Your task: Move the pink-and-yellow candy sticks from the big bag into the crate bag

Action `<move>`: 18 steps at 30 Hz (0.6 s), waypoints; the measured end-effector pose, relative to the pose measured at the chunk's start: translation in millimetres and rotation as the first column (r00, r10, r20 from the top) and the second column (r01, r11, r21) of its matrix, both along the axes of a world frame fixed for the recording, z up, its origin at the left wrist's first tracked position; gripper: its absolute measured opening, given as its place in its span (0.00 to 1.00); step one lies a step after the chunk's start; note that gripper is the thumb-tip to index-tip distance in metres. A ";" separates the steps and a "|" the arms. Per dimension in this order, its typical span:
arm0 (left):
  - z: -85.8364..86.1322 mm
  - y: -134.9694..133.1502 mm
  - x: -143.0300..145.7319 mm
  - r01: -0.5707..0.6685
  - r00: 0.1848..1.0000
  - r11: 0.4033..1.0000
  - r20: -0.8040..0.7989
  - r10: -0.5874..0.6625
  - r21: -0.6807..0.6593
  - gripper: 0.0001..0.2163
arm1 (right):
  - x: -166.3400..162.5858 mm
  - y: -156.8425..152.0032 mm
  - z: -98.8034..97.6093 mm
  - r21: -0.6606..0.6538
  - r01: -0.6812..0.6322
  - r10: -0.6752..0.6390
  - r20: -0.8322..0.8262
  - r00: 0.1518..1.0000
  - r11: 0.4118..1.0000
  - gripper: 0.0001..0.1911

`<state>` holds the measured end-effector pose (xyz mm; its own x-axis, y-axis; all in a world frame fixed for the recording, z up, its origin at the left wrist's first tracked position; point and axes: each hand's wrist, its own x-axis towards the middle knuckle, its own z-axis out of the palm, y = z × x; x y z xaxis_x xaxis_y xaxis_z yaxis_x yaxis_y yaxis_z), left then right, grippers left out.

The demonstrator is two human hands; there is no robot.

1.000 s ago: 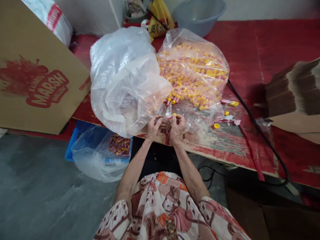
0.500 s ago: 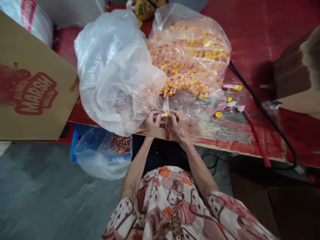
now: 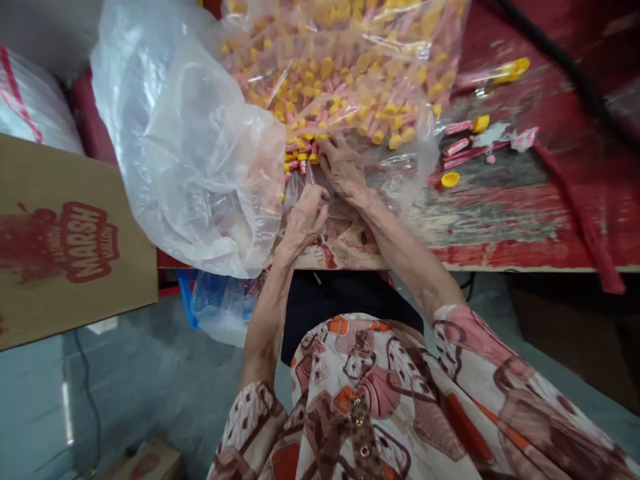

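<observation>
Many small pink tubes with yellow caps [image 3: 303, 158] spill at the mouth of a clear plastic bag [image 3: 345, 80] filled with more of them. My right hand [image 3: 344, 168] reaches to these loose tubes, fingers stretched forward and bent a little, the tips partly among the caps. Closer to the table edge, my left hand [image 3: 306, 217] is closed, thumb against curled fingers. Whatever it holds is hidden. Beside it on the left bulges a whitish translucent plastic bag [image 3: 200, 147], its loose edge near my left fingers.
A cardboard box [image 3: 75, 247] printed "Marsh" stands at the left. On the worn red table [image 3: 480, 227] lie a yellow cap [image 3: 450, 180], loose tubes, a red strip [image 3: 580, 213] and a black cable [image 3: 560, 53]. A blue crate [image 3: 187, 300] sits below the table edge.
My right hand has moved forward from beside my left hand to the loose tubes. The yellow-capped tube seen in my left hand no longer shows. The view has shifted closer to the table.
</observation>
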<state>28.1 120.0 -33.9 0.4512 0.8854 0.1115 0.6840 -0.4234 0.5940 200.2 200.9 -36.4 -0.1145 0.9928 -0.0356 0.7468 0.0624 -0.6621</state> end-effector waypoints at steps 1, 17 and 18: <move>1.6 3.0 -3.2 -0.006 0.999 1.000 0.031 0.006 -0.010 0.05 | -3.0 -2.5 3.0 -0.011 -0.011 0.012 0.035 0.999 1.000 0.19; 4.6 -60.5 -0.5 -0.298 0.954 0.945 0.028 0.297 0.133 0.07 | 9.7 -3.4 13.7 -0.015 -0.097 0.096 -0.041 0.994 0.995 0.20; 1.1 -58.3 -1.3 -0.307 0.952 0.947 0.029 0.306 0.094 0.06 | 11.2 -1.7 12.5 -0.018 -0.098 0.097 -0.059 0.994 0.995 0.18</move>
<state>26.9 61.7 -32.8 0.1574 0.9656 0.2070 0.7817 -0.2500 0.5714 211.4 199.3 -24.0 -0.2135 0.9758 -0.0463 0.6981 0.1192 -0.7060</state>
